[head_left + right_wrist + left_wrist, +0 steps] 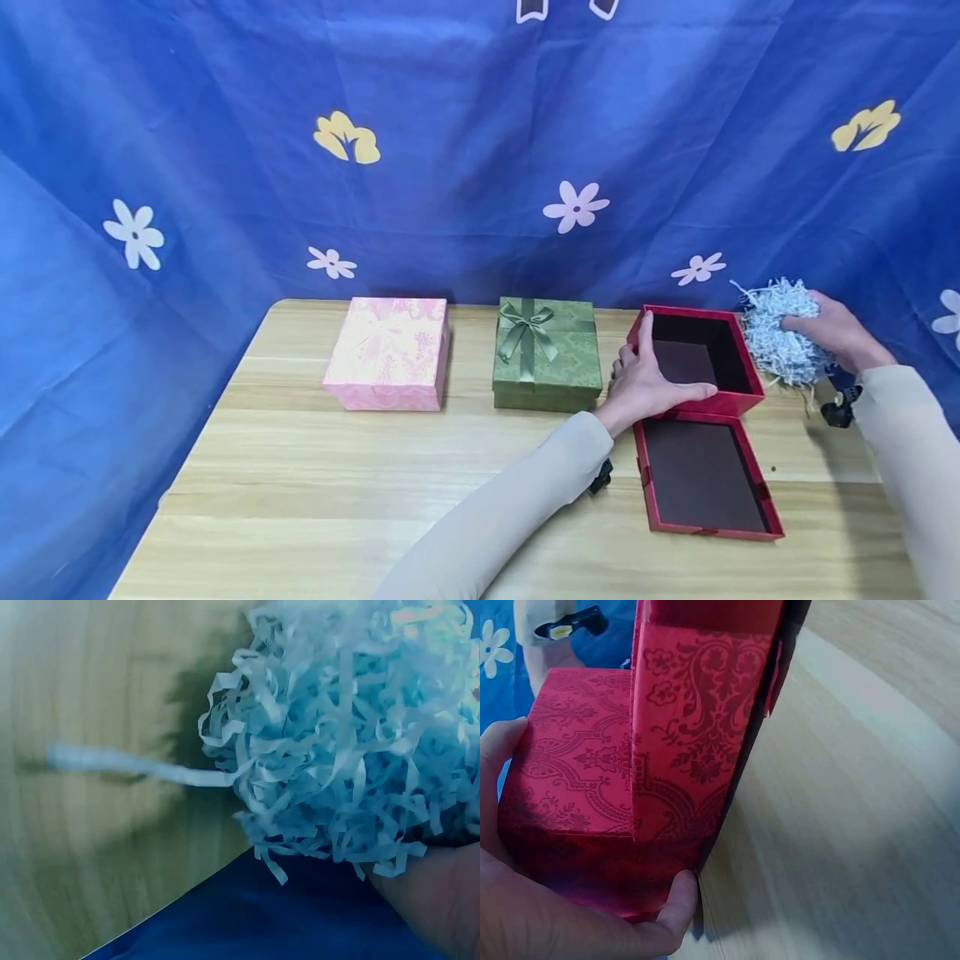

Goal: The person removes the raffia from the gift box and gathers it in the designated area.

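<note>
Left hand (645, 385): thumb and index finger spread wide across the near left corner of the red box (738, 404), thumb against the front wall, index up along the left rim. From my feed the left sleeve (510, 517) slants up from the desk's (315, 483) near side. Right hand (836, 329): pinching a wad of pale blue shredded paper (783, 337), thumb on top, most fingers hidden from me; wrist bent inward. The right sleeve (911, 467) runs along the desk's right side.

Edges: the desk's back edge meets blue cloth (450, 208). The paper is near that edge, just beside the red box's right wall; I cannot tell whether it touches wall or wood. A loose strand trails off it in my right wrist view. Wood shows broadly from the far left corner toward the near side, and in gaps between the boxes.

Containers: red box uncovered, dark lining showing inside. Its lid (705, 475) lies inner side up, meeting the front wall. Along the back edge, leftward: green box (570, 358), lidded, with green bow (528, 333); then pink box (390, 354), lidded, nearest the far left corner. Contents of both hidden.
</note>
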`<state>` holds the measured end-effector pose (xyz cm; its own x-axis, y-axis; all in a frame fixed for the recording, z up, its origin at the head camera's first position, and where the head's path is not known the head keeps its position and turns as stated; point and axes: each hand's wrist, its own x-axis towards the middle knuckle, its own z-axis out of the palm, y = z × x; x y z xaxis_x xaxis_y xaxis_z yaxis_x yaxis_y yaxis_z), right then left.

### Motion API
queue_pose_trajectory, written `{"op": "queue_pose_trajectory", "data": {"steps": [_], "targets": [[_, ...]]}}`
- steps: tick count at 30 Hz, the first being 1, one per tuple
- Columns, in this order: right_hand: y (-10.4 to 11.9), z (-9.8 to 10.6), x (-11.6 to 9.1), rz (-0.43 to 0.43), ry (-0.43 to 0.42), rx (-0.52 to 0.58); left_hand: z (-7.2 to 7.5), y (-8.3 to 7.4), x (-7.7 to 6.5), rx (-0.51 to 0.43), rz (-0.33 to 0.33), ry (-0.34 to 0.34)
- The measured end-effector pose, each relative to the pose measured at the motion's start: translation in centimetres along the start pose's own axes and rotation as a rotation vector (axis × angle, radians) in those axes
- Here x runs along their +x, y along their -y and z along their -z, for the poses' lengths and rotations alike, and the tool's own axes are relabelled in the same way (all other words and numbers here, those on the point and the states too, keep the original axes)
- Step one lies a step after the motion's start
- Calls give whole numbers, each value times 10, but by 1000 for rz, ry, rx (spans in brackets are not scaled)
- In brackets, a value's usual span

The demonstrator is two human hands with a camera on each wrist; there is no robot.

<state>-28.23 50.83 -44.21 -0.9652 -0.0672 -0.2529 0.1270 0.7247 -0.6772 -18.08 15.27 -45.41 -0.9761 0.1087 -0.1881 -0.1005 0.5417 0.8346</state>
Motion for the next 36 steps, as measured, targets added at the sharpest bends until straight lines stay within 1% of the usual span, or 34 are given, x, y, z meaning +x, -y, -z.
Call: {"op": "queue_pose_trajectory", "data": {"steps": [3, 6, 9, 11, 13, 15, 18, 20, 23, 26, 29, 32, 36], "targets": [[-10, -7, 5, 28, -12, -30, 0, -1, 0, 5, 7, -1], [-19, -14, 9, 32, -9, -17, 0, -2, -1, 15, 11, -4], [-25, -19, 11, 36, -8, -8, 0, -2, 0, 18, 12, -8], [-25, -22, 12, 55, -30, -18, 0, -2, 0, 19, 11, -7], [-23, -24, 10, 62, -60, -54, 0, -2, 0, 20, 11, -6], [-20, -24, 7, 64, -99, -116, 0, -2, 0, 20, 12, -1], [-11, -24, -1, 40, -153, -212, 1, -2, -1, 10, 10, 6], [-4, -25, -6, 25, -172, -244, 2, -3, -2, 0, 4, 6], [7, -28, -16, 12, -166, -234, 3, -2, -4, -24, -17, 4], [15, -32, -26, 13, -166, -215, 4, -2, -5, -62, -40, -11], [19, -36, -34, 45, -204, -216, 4, -2, -6, -97, -57, -30], [21, -39, -43, 75, -245, -213, 6, -2, -7, -108, -71, -36], [26, -43, -56, 85, -279, -146, 11, -2, -10, -105, -82, -30]]}}
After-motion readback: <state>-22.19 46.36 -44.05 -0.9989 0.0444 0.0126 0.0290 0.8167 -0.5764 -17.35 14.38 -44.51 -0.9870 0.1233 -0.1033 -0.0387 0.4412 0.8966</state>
